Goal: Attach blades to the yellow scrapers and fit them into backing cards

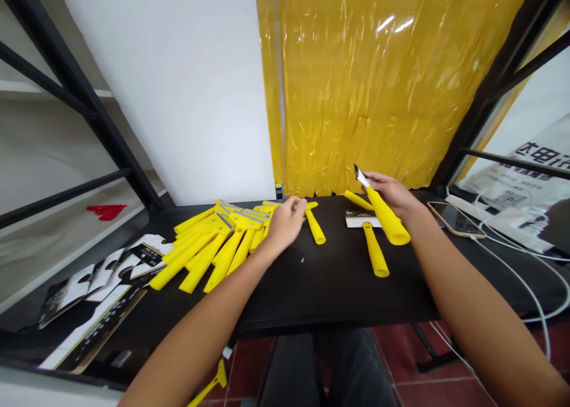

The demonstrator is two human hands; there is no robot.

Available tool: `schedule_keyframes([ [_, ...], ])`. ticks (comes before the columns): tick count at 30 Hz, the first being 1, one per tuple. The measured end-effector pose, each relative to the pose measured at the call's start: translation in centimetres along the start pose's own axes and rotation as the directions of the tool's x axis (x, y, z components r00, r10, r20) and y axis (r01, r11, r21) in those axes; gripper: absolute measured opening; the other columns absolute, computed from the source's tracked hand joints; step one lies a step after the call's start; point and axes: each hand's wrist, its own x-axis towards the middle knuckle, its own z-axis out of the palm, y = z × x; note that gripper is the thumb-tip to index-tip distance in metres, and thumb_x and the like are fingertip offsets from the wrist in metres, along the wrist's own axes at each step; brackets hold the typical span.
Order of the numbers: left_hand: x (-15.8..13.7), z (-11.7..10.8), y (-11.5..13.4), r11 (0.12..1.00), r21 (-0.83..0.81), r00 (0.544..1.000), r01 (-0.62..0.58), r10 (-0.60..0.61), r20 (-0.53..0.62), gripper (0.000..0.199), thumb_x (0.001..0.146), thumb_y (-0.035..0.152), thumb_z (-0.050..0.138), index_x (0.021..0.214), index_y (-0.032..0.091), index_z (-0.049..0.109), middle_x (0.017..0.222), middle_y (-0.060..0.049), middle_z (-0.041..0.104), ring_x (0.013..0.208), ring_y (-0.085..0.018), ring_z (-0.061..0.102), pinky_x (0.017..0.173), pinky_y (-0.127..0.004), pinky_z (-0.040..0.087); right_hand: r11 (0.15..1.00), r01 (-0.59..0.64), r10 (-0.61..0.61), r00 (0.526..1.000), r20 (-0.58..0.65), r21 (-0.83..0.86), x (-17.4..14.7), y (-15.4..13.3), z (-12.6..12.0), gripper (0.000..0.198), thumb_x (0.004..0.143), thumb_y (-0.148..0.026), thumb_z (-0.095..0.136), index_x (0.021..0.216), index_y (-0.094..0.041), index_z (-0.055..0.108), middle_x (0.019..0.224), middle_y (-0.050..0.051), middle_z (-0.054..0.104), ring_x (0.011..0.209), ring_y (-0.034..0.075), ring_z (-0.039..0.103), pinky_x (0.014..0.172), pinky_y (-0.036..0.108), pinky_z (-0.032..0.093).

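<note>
My right hand [392, 194] is closed around a yellow-handled scraper [386, 218], raised above the table with its handle slanting down to the right. A white and black card sleeve [363, 177] covers its head. My left hand [288, 218] has its fingers curled together at the right end of a pile of yellow scrapers [214, 250]; whatever it may hold is hidden. Just right of that hand lies a single yellow scraper [316, 228]. Below my right hand rests a sleeved scraper [376, 251], with another yellow handle [357, 200] behind it.
Folded black-and-white cards [104, 282] lie on the black table [312, 300] at left. At right are a phone [455, 218], white cables [529, 291] and a power strip [499, 220]. A yellow plastic curtain [383, 86] hangs behind. Another yellow scraper [214, 386] is below the table edge.
</note>
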Motion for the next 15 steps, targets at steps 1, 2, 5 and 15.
schedule_keyframes([
  [1, -0.5, 0.3, -0.2, 0.974, 0.200, 0.992, -0.109, 0.096, 0.076, 0.034, 0.100, 0.044, 0.049, 0.109, 0.020, 0.072, 0.086, -0.007, 0.072, 0.084, -0.024, 0.067, 0.077, -0.034, 0.050, 0.998, -0.011, 0.010, 1.000, -0.012, -0.057, 0.2, 0.4, -0.2, 0.031, 0.065, -0.025, 0.083, 0.096, -0.026, 0.078, 0.091, 0.001, 0.075, 0.080, 0.017, 0.066, 0.075, 0.030, 0.056],
  [2, -1.0, 0.6, -0.3, 0.906, 0.355, 0.970, -0.228, 0.178, 0.169, 0.036, 0.101, 0.041, 0.048, 0.119, 0.021, 0.071, 0.090, -0.008, 0.073, 0.092, -0.026, 0.067, 0.082, -0.037, 0.050, 0.992, -0.014, 0.011, 1.000, -0.023, -0.127, 0.3, 0.7, -0.2, 0.029, 0.067, -0.026, 0.081, 0.096, -0.025, 0.079, 0.095, 0.002, 0.077, 0.084, 0.019, 0.068, 0.079, 0.032, 0.056],
  [5, -2.4, 1.5, -0.4, 0.668, 0.561, 0.865, -0.489, 0.288, 0.411, 0.043, 0.102, 0.043, 0.047, 0.134, 0.021, 0.067, 0.101, -0.012, 0.074, 0.106, -0.030, 0.065, 0.092, -0.042, 0.049, 0.906, 0.001, 0.010, 1.000, 0.023, -0.424, 0.7, 1.7, 0.4, 0.025, 0.076, -0.029, 0.073, 0.100, -0.024, 0.081, 0.106, 0.004, 0.079, 0.098, 0.025, 0.070, 0.093, 0.040, 0.054],
  [15, -2.8, 1.9, 0.1, 0.443, 0.712, 0.831, -0.545, 0.169, 0.530, 0.026, 0.098, 0.036, 0.056, 0.109, 0.019, 0.071, 0.089, -0.014, 0.074, 0.089, -0.032, 0.072, 0.083, -0.041, 0.052, 0.387, 0.228, -0.007, 0.970, 0.244, -0.893, 1.4, 3.9, 1.8, 0.039, 0.092, -0.023, 0.053, 0.122, -0.025, 0.078, 0.130, 0.005, 0.074, 0.127, 0.029, 0.065, 0.111, 0.042, 0.047],
])
